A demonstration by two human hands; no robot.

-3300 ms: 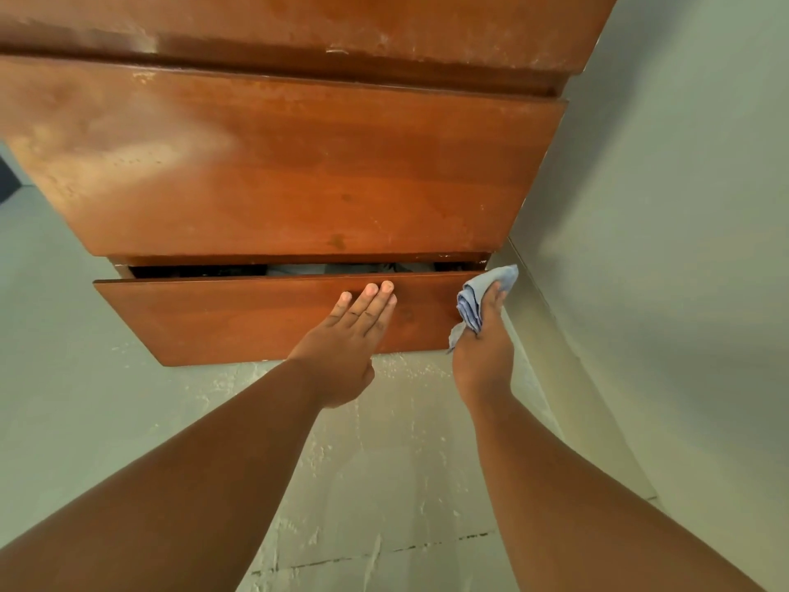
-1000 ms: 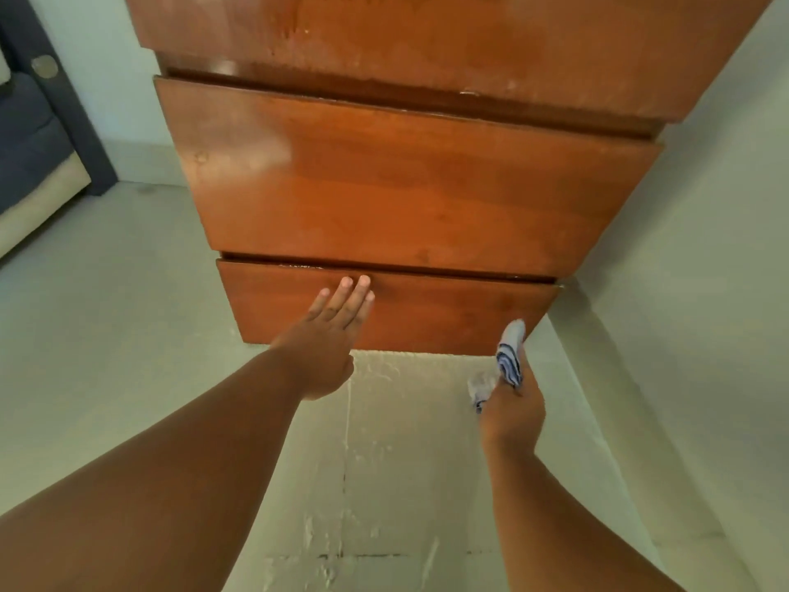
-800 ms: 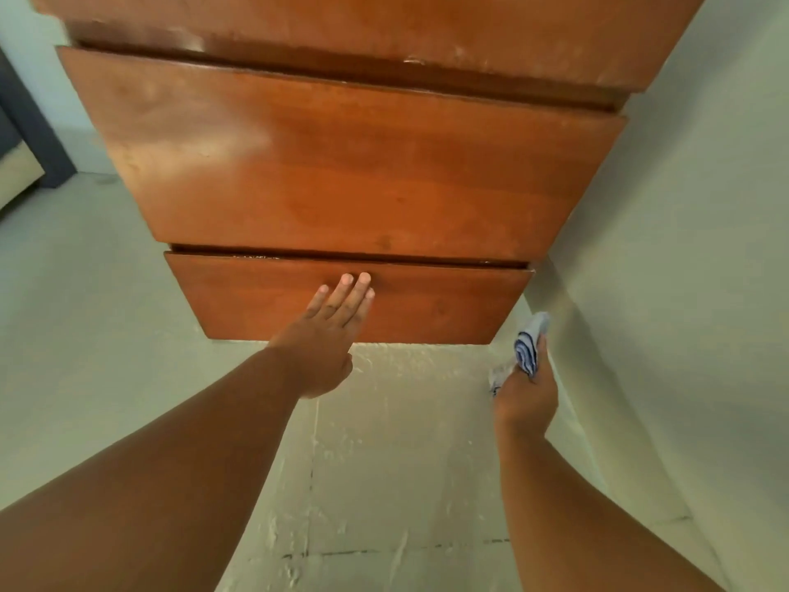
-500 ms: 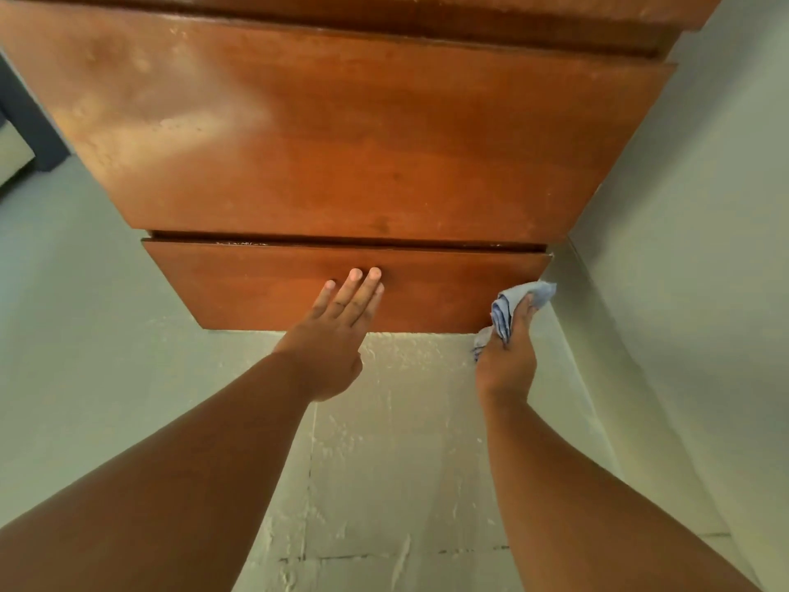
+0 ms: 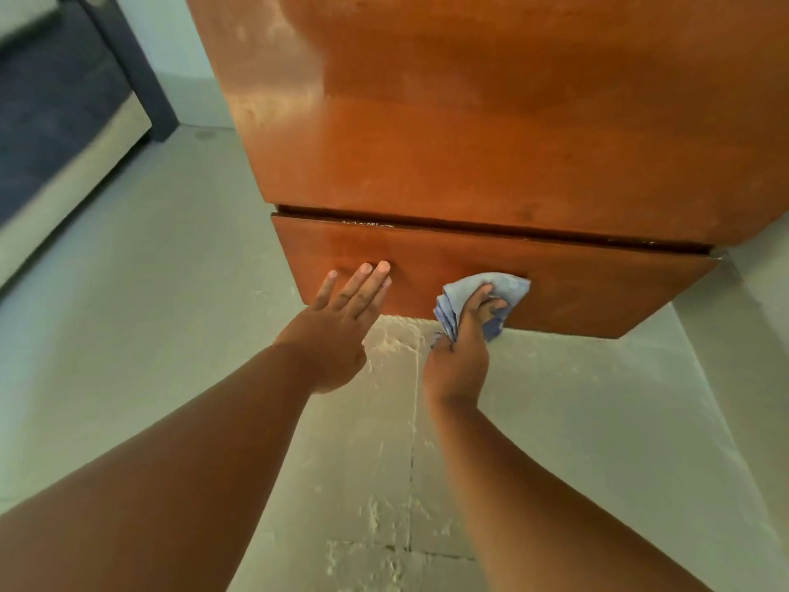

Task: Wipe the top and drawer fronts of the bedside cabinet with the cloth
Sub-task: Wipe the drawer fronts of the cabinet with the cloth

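The brown wooden bedside cabinet [image 5: 491,121] fills the upper middle of the head view, seen from above. Its bottom drawer front [image 5: 597,288] is pushed in, with a thin dark gap above it. My right hand [image 5: 463,348] grips a crumpled light blue cloth [image 5: 506,288] and presses it against the middle of the bottom drawer front. My left hand [image 5: 337,326] is flat with fingers extended, its fingertips resting on the left part of the same drawer front.
Pale tiled floor [image 5: 384,484] lies below the cabinet. A pale wall with a skirting [image 5: 751,356] runs along the right. At the far left stands dark blue furniture with a pale base [image 5: 55,134].
My right hand has carried the cloth left from the drawer's right end to its middle. The left hand stays on the drawer. Earlier the drawer stood ajar; now it is pushed in.
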